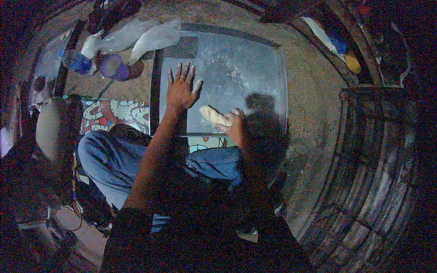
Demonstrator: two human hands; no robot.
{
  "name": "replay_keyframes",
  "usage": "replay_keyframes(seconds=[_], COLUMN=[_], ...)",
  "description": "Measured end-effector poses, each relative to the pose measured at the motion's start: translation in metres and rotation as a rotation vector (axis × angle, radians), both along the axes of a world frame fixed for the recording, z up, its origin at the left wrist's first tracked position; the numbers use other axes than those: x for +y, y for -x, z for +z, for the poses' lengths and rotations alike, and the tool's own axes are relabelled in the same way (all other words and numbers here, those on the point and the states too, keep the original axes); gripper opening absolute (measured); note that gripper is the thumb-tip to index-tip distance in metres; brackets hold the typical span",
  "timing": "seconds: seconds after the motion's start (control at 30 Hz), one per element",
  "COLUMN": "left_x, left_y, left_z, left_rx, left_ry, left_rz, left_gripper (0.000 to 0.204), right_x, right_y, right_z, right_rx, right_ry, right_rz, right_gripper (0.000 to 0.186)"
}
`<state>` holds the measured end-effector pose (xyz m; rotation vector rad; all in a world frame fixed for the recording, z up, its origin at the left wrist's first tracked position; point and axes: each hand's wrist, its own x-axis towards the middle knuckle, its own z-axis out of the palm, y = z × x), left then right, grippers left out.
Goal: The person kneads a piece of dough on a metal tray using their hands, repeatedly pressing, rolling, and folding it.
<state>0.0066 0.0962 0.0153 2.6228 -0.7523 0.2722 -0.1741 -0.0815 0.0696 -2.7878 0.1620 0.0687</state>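
A pale, smooth lump of dough (pixel 213 115) lies at the near part of a grey, flour-dusted board (pixel 218 59). My right hand (pixel 235 123) is closed round the lump's right end, with the rest sticking out to the left. My left hand (pixel 183 90) is over the board's left side, palm down and fingers spread, holding nothing. Its fingertips are whitened with flour. Whether that palm touches the board I cannot tell. A dark shadow falls on the board to the right of my right hand.
Clear plastic bags (pixel 157 38) and blue-purple cups (pixel 114 67) stand beyond the board's left corner. A patterned mat (pixel 129 111) lies under my jeans-clad legs (pixel 111 157). Dark wooden slats (pixel 368 173) run along the right. Another person's knee (pixel 51 127) shows at left.
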Motion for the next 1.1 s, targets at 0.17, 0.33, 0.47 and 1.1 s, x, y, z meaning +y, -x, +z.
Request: replay_keyframes(seconds=[0.17, 0.33, 0.47, 1.1], left_x=[0.003, 0.014, 0.006, -0.044], left_y=[-0.004, -0.007, 0.012, 0.035], left_z=[-0.013, -0.003, 0.036, 0.164], left_rx=[0.009, 0.026, 0.593, 0.347], left_ry=[0.057, 0.216, 0.558, -0.559], left_rz=[-0.034, -0.211, -0.435, -0.82], left_gripper=[0.065, 0.056, 0.053, 0.066], right_x=[-0.002, -0.008, -0.009, -0.028], right_y=[0.003, -0.005, -0.009, -0.017], right_z=[-0.002, -0.002, 0.015, 0.039], right_rx=[-0.103, 0.151, 0.136, -0.446], right_ry=[-0.157, -0.178, -0.212, -1.013], right_rz=[0.05, 0.022, 0.018, -0.122], right_gripper=[0.047, 0.057, 0.035, 0.055])
